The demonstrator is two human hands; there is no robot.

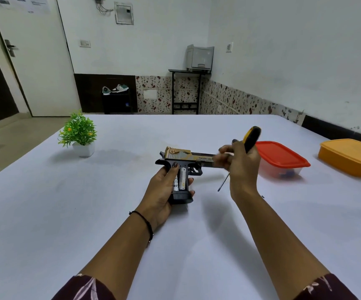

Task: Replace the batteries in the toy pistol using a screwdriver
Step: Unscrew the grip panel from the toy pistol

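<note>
Seen from head height through one wide-angle lens, facing forward and down across the white tabletop (67, 213). Close over the left hand (162, 191) and right hand (242, 167), both near frame centre, arms (119, 245) entering from the bottom edge. Beyond the far edge, back wall (153, 40) and door (38, 61) in sight, lines bowed by the lens.

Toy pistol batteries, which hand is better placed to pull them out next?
Probably the right hand: the left hand grips the toy pistol by its handle, batteries exposed. The right is beside the barrel, though it holds the screwdriver.
</note>
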